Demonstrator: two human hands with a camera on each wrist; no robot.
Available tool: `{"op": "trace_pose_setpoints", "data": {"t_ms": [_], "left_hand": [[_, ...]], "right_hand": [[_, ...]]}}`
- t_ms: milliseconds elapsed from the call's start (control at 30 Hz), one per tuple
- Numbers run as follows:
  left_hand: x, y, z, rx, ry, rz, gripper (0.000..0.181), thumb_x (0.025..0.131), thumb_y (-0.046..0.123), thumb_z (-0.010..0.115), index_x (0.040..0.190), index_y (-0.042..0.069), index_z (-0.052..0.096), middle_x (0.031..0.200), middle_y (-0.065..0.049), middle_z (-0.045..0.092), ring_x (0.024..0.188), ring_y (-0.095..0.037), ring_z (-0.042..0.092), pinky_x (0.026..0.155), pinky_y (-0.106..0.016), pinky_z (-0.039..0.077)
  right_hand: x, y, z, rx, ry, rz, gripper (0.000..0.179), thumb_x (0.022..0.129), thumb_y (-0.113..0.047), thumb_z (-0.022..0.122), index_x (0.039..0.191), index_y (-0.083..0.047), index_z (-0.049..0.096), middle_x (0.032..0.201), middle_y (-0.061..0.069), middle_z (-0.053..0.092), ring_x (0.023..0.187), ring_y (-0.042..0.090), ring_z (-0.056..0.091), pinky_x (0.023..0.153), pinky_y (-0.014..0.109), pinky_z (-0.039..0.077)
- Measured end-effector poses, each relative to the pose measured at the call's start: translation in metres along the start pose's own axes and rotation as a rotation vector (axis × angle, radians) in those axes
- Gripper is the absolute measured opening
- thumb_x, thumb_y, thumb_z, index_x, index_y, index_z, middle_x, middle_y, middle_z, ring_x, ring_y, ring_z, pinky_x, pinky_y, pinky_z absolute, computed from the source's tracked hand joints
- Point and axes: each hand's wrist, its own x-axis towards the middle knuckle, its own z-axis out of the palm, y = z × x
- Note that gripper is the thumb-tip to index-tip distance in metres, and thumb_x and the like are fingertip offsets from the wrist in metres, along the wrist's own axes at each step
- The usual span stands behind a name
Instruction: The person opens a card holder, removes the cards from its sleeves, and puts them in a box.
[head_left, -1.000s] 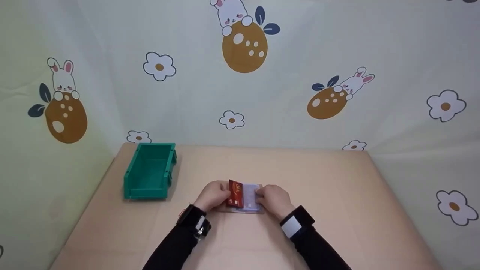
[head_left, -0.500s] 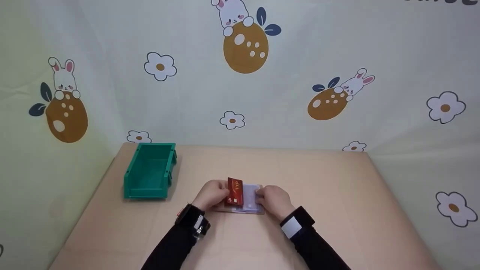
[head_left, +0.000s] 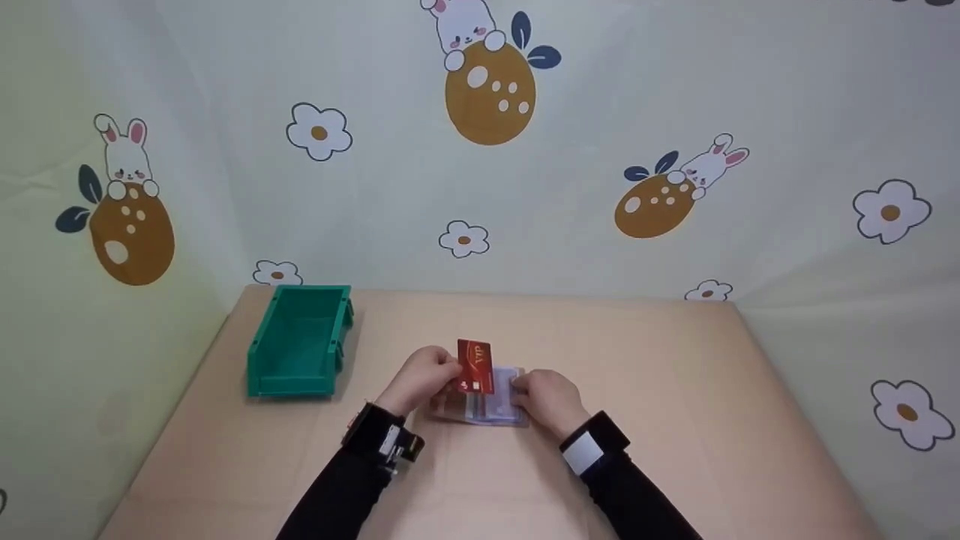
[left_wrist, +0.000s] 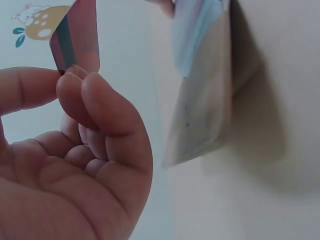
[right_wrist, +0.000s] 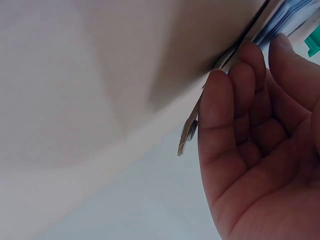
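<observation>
Between thumb and fingertips my left hand (head_left: 424, 376) pinches a red card (head_left: 475, 367) by its left edge, held above an opened card holder (head_left: 501, 409). In the left wrist view a dark stripe crosses the back of the card (left_wrist: 82, 37). Clear plastic sleeves fill the card holder, which lies near the middle of the table. Its right edge is pinched by my right hand (head_left: 553, 401). The right wrist view has the thumb on one side of the sleeves (right_wrist: 285, 20) and the fingers on the other.
A green plastic bin (head_left: 298, 345) stands at the table's back left, to the left of both hands. Pale patterned cloth (head_left: 375, 187) hangs behind and beside the tan table (head_left: 637, 360).
My left hand has lifted the red card up and away from the card holder's left side, uncovering more of the sleeves. My right hand stays in place on the holder.
</observation>
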Motion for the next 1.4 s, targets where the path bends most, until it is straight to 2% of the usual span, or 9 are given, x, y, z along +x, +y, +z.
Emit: {"op": "trace_pose_setpoints", "data": {"t_ms": [200, 333, 533, 733, 867, 1033, 1200, 1400], "left_hand": [[-0.002, 0.008, -0.003, 0.006, 0.008, 0.025, 0.008, 0.09, 0.006, 0.054, 0.083, 0.004, 0.057, 0.068, -0.004, 0.054, 0.054, -0.015, 0.049, 0.044, -0.027, 0.04], [-0.003, 0.011, -0.005, 0.007, 0.02, 0.034, 0.008, 0.092, 0.008, 0.054, 0.085, 0.004, 0.057, 0.071, -0.005, 0.056, 0.058, -0.016, 0.051, 0.049, -0.028, 0.042], [-0.003, 0.013, -0.01, -0.019, 0.04, 0.055, 0.01, 0.092, 0.007, 0.055, 0.084, 0.003, 0.057, 0.067, -0.005, 0.055, 0.055, -0.014, 0.05, 0.051, -0.027, 0.043], [-0.004, 0.015, -0.021, -0.038, 0.093, 0.025, 0.009, 0.095, 0.008, 0.056, 0.088, 0.002, 0.057, 0.074, -0.01, 0.057, 0.061, -0.017, 0.053, 0.054, -0.026, 0.046], [-0.003, 0.013, -0.038, -0.036, 0.154, 0.006, 0.01, 0.096, 0.009, 0.057, 0.091, 0.001, 0.058, 0.078, -0.009, 0.056, 0.069, -0.02, 0.055, 0.058, -0.026, 0.047], [-0.004, 0.007, -0.068, -0.013, 0.251, 0.012, 0.015, 0.099, 0.013, 0.055, 0.098, -0.002, 0.059, 0.083, -0.01, 0.057, 0.072, -0.022, 0.054, 0.06, -0.027, 0.047], [-0.008, 0.0, -0.101, 0.026, 0.325, -0.057, 0.027, 0.102, 0.02, 0.052, 0.115, -0.003, 0.058, 0.094, -0.013, 0.058, 0.079, -0.023, 0.054, 0.066, -0.029, 0.046], [-0.013, -0.009, -0.133, 0.077, 0.36, -0.118, 0.038, 0.104, 0.026, 0.048, 0.124, -0.005, 0.055, 0.105, -0.016, 0.057, 0.085, -0.024, 0.053, 0.069, -0.032, 0.044]], "right_hand": [[0.0, 0.0, -0.001, -0.006, 0.002, -0.005, 0.017, 0.081, -0.019, 0.079, 0.096, -0.013, 0.078, 0.084, 0.006, 0.07, 0.079, 0.026, 0.066, 0.071, 0.041, 0.052], [0.0, 0.001, 0.0, -0.009, 0.003, -0.003, 0.019, 0.08, -0.019, 0.08, 0.098, -0.013, 0.078, 0.085, 0.007, 0.071, 0.079, 0.027, 0.066, 0.071, 0.042, 0.052], [0.001, 0.002, 0.001, 0.0, -0.011, 0.028, 0.019, 0.081, -0.02, 0.08, 0.098, -0.014, 0.079, 0.088, 0.005, 0.073, 0.079, 0.023, 0.067, 0.07, 0.04, 0.052], [0.001, 0.001, 0.001, 0.005, -0.017, 0.037, 0.022, 0.081, -0.02, 0.08, 0.102, -0.013, 0.079, 0.091, 0.006, 0.073, 0.084, 0.025, 0.068, 0.072, 0.041, 0.053], [0.0, 0.001, 0.0, 0.001, -0.015, 0.038, 0.023, 0.081, -0.02, 0.079, 0.103, -0.014, 0.079, 0.092, 0.007, 0.073, 0.086, 0.027, 0.068, 0.073, 0.042, 0.053], [0.0, 0.002, 0.001, 0.003, -0.012, 0.037, 0.021, 0.081, -0.02, 0.079, 0.102, -0.014, 0.079, 0.091, 0.006, 0.073, 0.085, 0.026, 0.068, 0.074, 0.042, 0.052], [0.0, 0.002, 0.002, 0.0, -0.013, 0.039, 0.021, 0.081, -0.019, 0.079, 0.102, -0.014, 0.079, 0.091, 0.006, 0.073, 0.084, 0.026, 0.067, 0.074, 0.041, 0.052], [0.0, 0.002, 0.003, 0.003, -0.015, 0.04, 0.02, 0.082, -0.018, 0.079, 0.101, -0.013, 0.079, 0.09, 0.005, 0.073, 0.083, 0.024, 0.067, 0.074, 0.04, 0.052]]}}
